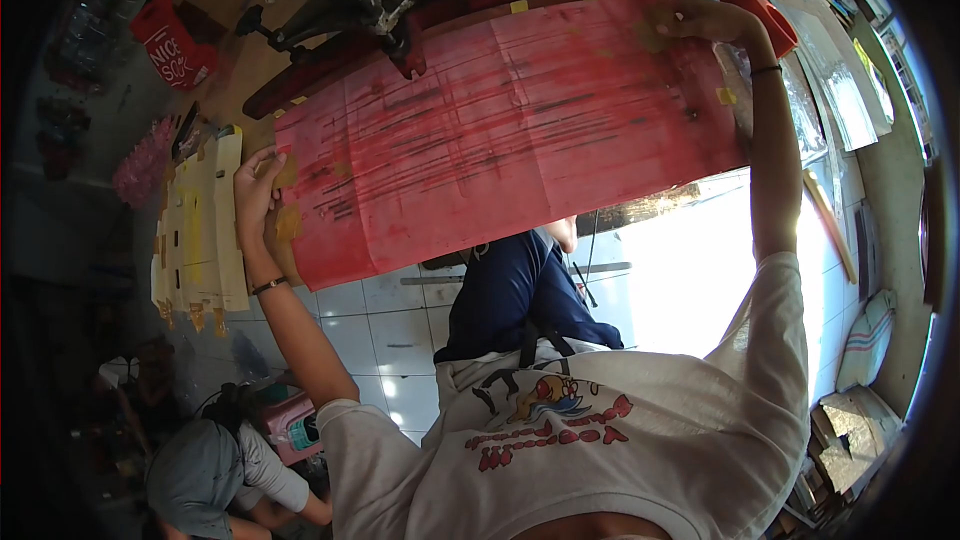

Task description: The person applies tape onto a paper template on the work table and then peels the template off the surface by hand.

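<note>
A wide red sheet (440, 140) with dark streaks, fold lines and bits of brown tape at its ends spreads in front of me. My left hand (258, 190) is closed at its left edge, beside the tape, fingers partly hidden. At the upper right corner, my right hand (705, 22) is bent with its fingers against the sheet; exactly what they pinch is hard to see. Along the far edge of the sheet lies a long dark red bar (330, 75), joined to a metal machine arm (400, 0).
Left of the sheet stand pale yellow taped boards (195, 230). A red bag (175, 45) and a pink bundle (145, 162) lie farther left. A person in a grey cap (195, 475) crouches at lower left by a pink container (290, 425). A red bin (765, 20) stands behind my right hand.
</note>
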### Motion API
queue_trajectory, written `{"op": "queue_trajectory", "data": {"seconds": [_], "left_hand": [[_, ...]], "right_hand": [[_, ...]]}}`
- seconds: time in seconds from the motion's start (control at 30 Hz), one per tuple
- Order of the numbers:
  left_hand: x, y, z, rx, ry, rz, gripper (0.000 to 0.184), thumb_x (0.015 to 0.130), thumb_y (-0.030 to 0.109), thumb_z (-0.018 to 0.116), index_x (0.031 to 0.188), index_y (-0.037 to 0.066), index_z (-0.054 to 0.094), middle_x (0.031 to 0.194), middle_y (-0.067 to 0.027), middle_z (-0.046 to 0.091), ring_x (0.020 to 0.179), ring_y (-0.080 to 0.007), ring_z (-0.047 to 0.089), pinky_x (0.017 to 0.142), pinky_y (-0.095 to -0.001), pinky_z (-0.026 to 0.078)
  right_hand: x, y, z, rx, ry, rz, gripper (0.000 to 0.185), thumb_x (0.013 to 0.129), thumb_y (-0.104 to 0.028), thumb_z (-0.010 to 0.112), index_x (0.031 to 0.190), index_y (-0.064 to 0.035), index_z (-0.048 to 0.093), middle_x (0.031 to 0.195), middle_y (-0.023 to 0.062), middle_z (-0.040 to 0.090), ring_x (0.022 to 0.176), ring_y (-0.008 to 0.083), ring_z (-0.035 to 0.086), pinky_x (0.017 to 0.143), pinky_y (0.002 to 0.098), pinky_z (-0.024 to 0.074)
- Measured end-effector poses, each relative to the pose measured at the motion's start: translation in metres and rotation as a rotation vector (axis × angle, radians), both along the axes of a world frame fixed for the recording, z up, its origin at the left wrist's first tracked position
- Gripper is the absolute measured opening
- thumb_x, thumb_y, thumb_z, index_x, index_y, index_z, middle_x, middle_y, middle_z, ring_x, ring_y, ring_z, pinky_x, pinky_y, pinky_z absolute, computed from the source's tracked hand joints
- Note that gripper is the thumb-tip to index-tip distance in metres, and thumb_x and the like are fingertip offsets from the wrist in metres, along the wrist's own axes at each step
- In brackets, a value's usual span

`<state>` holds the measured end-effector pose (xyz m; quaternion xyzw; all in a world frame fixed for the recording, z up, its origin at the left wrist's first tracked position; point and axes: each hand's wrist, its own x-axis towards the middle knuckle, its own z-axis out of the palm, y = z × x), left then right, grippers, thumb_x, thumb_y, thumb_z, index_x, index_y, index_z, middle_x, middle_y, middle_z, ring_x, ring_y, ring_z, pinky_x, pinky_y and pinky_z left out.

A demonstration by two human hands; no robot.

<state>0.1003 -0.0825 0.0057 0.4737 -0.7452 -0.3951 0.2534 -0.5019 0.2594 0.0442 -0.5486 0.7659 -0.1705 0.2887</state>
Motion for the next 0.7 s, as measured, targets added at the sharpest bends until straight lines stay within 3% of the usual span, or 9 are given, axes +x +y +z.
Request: {"op": "queue_trajectory", "data": {"seconds": [0.07,0.13,0.2,0.27,0.37,0.47,0.57,0.67,0.7], "left_hand": [[0.000,0.002,0.001,0.010,0.001,0.003,0.036,0.089,0.029,0.075,0.114,0.004,0.067,0.070,0.0029,0.063,0.045,-0.0015,0.046,0.038,-0.0180,0.031],[0.000,0.002,0.002,0.023,0.002,-0.001,0.037,0.089,0.029,0.074,0.115,0.004,0.067,0.070,0.0030,0.063,0.045,-0.0015,0.046,0.038,-0.0179,0.031],[0.000,-0.002,0.000,0.025,0.008,-0.013,0.039,0.089,0.029,0.074,0.117,0.004,0.067,0.070,0.0030,0.063,0.045,-0.0015,0.045,0.038,-0.0178,0.031],[0.002,-0.003,-0.002,0.021,0.004,-0.019,0.040,0.088,0.029,0.074,0.118,0.004,0.066,0.070,0.0030,0.063,0.045,-0.0016,0.045,0.038,-0.0178,0.031],[0.002,-0.002,-0.002,0.012,-0.014,-0.020,0.042,0.088,0.030,0.074,0.120,0.003,0.066,0.070,0.0029,0.063,0.045,-0.0016,0.044,0.039,-0.0178,0.030],[0.001,-0.004,0.000,0.014,-0.032,-0.018,0.043,0.088,0.031,0.075,0.120,0.003,0.066,0.071,0.0026,0.064,0.045,-0.0014,0.043,0.039,-0.0179,0.030],[0.000,-0.005,0.002,-0.005,-0.057,-0.026,0.043,0.088,0.031,0.074,0.119,0.002,0.067,0.074,0.0015,0.065,0.048,-0.0015,0.045,0.041,-0.0180,0.032],[0.003,-0.006,-0.003,0.005,-0.010,-0.056,0.039,0.091,0.028,0.073,0.117,-0.001,0.067,0.084,-0.0024,0.069,0.059,-0.0038,0.055,0.051,-0.0193,0.043],[0.005,-0.013,-0.014,0.018,0.073,-0.069,0.038,0.092,0.027,0.072,0.117,-0.002,0.067,0.088,-0.0039,0.070,0.065,-0.0050,0.059,0.056,-0.0201,0.046]], "right_hand": [[-0.016,-0.001,-0.011,-0.109,-0.064,0.125,0.046,0.091,-0.045,0.068,0.110,-0.0024,0.066,0.086,0.0033,0.064,0.076,0.0123,0.062,0.064,0.0288,0.0535],[-0.007,0.003,-0.014,-0.256,-0.189,0.022,0.044,0.091,-0.040,0.068,0.112,-0.0018,0.065,0.090,0.0031,0.064,0.075,0.0114,0.062,0.060,0.0281,0.0531],[0.000,0.010,-0.008,-0.164,-0.205,-0.107,0.042,0.090,-0.037,0.070,0.113,-0.0021,0.066,0.091,0.0019,0.065,0.076,0.0101,0.061,0.063,0.0274,0.0513],[0.006,0.016,0.012,0.163,-0.116,-0.260,0.040,0.089,-0.034,0.071,0.114,-0.0032,0.068,0.090,-0.0003,0.066,0.078,0.0082,0.058,0.072,0.0266,0.0480],[0.003,0.019,0.011,0.205,0.012,-0.044,0.038,0.089,-0.036,0.071,0.106,-0.0010,0.069,0.085,0.0007,0.065,0.073,0.0078,0.059,0.067,0.0259,0.0484],[-0.018,0.012,0.011,0.310,0.041,0.113,0.039,0.091,-0.039,0.069,0.099,-0.0009,0.070,0.083,0.0011,0.064,0.068,0.0073,0.057,0.065,0.0239,0.0474],[0.018,0.014,0.026,0.269,-0.143,-0.262,0.042,0.093,-0.043,0.066,0.095,-0.0015,0.070,0.079,-0.0009,0.063,0.067,0.0057,0.055,0.061,0.0230,0.0461],[0.010,0.004,0.006,0.114,-0.053,-0.363,0.047,0.094,-0.047,0.063,0.098,-0.0017,0.071,0.079,-0.0018,0.063,0.066,0.0054,0.054,0.058,0.0228,0.0458],[-0.027,-0.003,-0.028,-0.005,-0.054,-0.312,0.060,0.091,-0.060,0.060,0.093,-0.0014,0.071,0.077,0.0012,0.064,0.056,0.0088,0.051,0.049,0.0228,0.0418]]}}
